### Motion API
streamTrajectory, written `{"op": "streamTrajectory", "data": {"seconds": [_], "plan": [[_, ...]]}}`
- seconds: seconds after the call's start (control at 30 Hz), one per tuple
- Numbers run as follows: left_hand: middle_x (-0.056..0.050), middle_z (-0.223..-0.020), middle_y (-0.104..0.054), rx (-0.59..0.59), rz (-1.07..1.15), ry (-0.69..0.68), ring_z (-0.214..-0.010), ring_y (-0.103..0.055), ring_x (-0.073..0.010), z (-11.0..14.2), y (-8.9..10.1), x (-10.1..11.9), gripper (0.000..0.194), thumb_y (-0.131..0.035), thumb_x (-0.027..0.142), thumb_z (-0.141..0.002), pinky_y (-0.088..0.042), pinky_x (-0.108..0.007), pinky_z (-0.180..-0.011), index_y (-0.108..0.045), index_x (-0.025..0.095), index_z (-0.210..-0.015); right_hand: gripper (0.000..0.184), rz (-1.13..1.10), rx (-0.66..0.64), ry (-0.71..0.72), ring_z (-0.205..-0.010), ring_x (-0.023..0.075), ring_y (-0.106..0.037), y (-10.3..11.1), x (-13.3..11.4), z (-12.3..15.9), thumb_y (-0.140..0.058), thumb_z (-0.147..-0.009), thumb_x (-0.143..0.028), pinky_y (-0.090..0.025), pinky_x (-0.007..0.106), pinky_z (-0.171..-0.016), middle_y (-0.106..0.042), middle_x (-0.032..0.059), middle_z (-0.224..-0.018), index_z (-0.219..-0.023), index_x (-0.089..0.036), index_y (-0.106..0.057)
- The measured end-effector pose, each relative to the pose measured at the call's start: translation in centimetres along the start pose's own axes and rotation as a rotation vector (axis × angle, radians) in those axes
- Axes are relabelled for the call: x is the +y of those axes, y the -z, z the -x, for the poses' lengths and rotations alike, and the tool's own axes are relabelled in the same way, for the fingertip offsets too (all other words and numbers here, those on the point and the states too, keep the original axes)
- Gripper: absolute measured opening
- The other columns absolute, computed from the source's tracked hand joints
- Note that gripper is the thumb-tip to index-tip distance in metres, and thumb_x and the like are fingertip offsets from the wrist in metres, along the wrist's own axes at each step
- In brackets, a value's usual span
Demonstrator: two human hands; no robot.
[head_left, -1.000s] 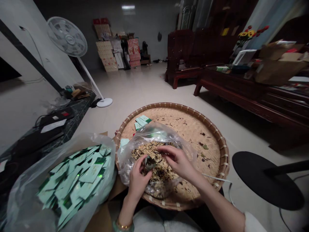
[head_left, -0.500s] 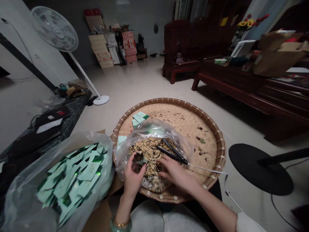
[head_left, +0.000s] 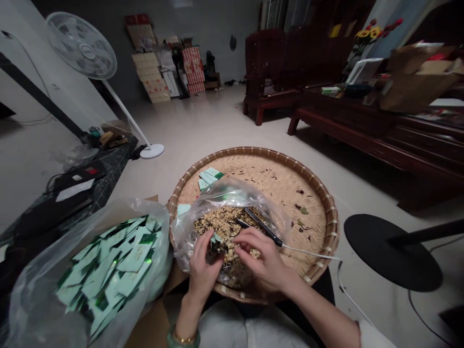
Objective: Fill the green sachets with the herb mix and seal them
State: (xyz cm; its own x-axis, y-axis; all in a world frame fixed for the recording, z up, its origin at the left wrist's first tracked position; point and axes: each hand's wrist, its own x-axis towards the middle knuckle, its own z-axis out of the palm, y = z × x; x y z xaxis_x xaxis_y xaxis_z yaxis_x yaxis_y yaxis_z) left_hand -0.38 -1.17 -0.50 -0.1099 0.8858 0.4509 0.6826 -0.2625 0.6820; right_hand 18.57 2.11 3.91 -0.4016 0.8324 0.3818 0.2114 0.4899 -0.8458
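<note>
The left hand (head_left: 205, 268) and the right hand (head_left: 259, 256) work close together but apart, both low over the open mouth of a clear plastic bag (head_left: 188, 241) that sits on a round woven bamboo tray (head_left: 253, 151). The left fingers (head_left: 203, 246) curl in on a small dark packet (head_left: 216, 244) with a pale green corner, seemingly clamped on it, though the fingers hide most of it. The right hand is half closed, its thumb and fingers curved in toward the packet and resting at the surface of a crumbly tan-and-dark mix (head_left: 221, 224) in the bag; whether they pinch anything, I cannot tell. Work this fine seems best done as it is here, with fingertips doing the handling, hands kept low and any spill falling onto the tray. Just beyond the right hand, a slim black tool (head_left: 263, 227) lies across the mix, untouched, its white cord (head_left: 311, 255) trailing off to the right. Ahead of the left hand, a few green cards (head_left: 209, 176) lie on the tray. Further to the left of that hand, a second plastic bag (head_left: 159, 217) bulges with many green-and-foil cards (head_left: 108, 275). A pale green bangle (head_left: 183, 338) circles the left wrist.
</note>
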Motion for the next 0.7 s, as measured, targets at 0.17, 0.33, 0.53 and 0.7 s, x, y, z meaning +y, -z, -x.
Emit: {"op": "streamTrajectory", "data": {"seconds": [0.17,0.33,0.53,0.7], "plan": [[-0.009,-0.123,-0.058,-0.03,-0.026,-0.112,-0.116,-0.054,-0.0246,0.1,-0.6,0.2,0.052,-0.059,0.015,-0.078,-0.045,-0.045,-0.098,-0.046,0.024,-0.128,0.031,0.06,-0.105,0.014,-0.093,0.0177,-0.06,-0.3,-1.9,-1.4,-0.057,-0.085,-0.02,-0.052,0.031,-0.079,-0.061,0.0078,-0.108,-0.117,-0.024,-0.059],[-0.009,-0.122,-0.058,-0.021,-0.025,-0.113,-0.114,-0.055,-0.025,0.2,-0.7,-0.2,0.055,-0.059,0.011,-0.076,-0.045,-0.045,-0.098,-0.046,0.024,-0.128,0.016,0.056,0.017,0.028,-0.077,0.0162,-0.063,0.0,-0.9,-2.3,-0.054,-0.086,-0.016,-0.052,0.029,-0.072,-0.067,0.0039,-0.083,-0.092,-0.021,-0.067],[-0.01,-0.121,-0.058,-0.006,-0.04,-0.048,-0.113,-0.055,-0.0252,0.5,-0.5,-0.2,0.057,-0.057,0.008,-0.072,-0.046,-0.045,-0.097,-0.046,0.022,-0.127,0.016,0.219,0.062,0.155,-0.099,0.0219,-0.057,0.2,-1.7,-0.9,-0.055,-0.085,-0.019,-0.05,0.037,-0.084,-0.061,0.0094,-0.104,-0.099,-0.022,-0.064],[-0.012,-0.122,-0.057,-0.048,-0.011,-0.029,-0.116,-0.052,-0.0254,0.8,-1.0,0.6,0.064,-0.047,0.0,-0.066,-0.042,-0.045,-0.1,-0.047,0.018,-0.127,0.014,0.587,-0.22,0.065,-0.098,0.0266,-0.052,-1.6,-2.5,-0.9,-0.061,-0.081,-0.019,-0.049,0.041,-0.08,-0.059,0.0118,-0.102,-0.094,-0.017,-0.065]]}}
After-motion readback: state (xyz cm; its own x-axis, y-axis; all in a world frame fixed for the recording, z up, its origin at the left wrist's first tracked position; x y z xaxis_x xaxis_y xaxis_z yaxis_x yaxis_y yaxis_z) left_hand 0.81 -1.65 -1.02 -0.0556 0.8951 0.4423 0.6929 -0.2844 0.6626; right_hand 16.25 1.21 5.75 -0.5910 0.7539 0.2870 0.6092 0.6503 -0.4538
